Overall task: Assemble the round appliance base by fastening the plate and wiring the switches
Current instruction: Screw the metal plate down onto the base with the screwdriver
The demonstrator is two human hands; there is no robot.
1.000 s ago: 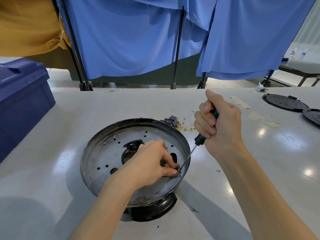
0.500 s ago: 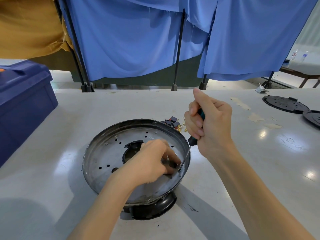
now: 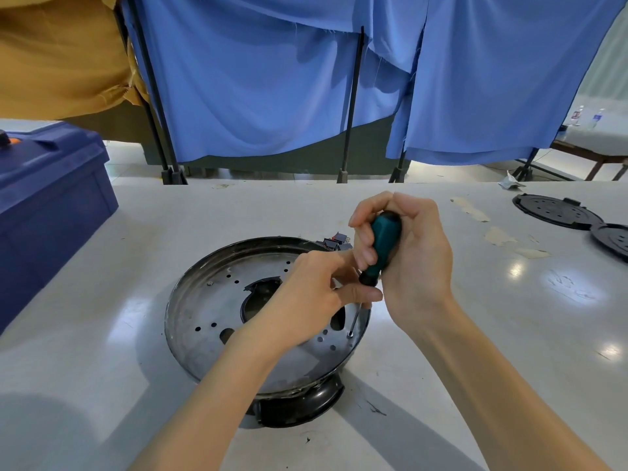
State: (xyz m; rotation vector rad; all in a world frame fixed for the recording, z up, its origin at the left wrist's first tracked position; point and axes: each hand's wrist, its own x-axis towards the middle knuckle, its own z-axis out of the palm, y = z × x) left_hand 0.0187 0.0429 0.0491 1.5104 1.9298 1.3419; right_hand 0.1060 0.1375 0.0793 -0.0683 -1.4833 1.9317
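Blue curtains [image 3: 255, 96] hang behind, and a blue bin [image 3: 51, 205] sits left.

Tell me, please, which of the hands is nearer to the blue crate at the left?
Left. The left hand lies over the round base, to the right of the blue crate; the right hand, gripping the screwdriver, sits even farther right.

You work in an assembly workshop: a white bench [image 3: 170, 226], blue cloth screens [image 3: 255, 79] on stands, a blue crate [image 3: 51, 205], loose black plates [image 3: 557, 212] at your right.
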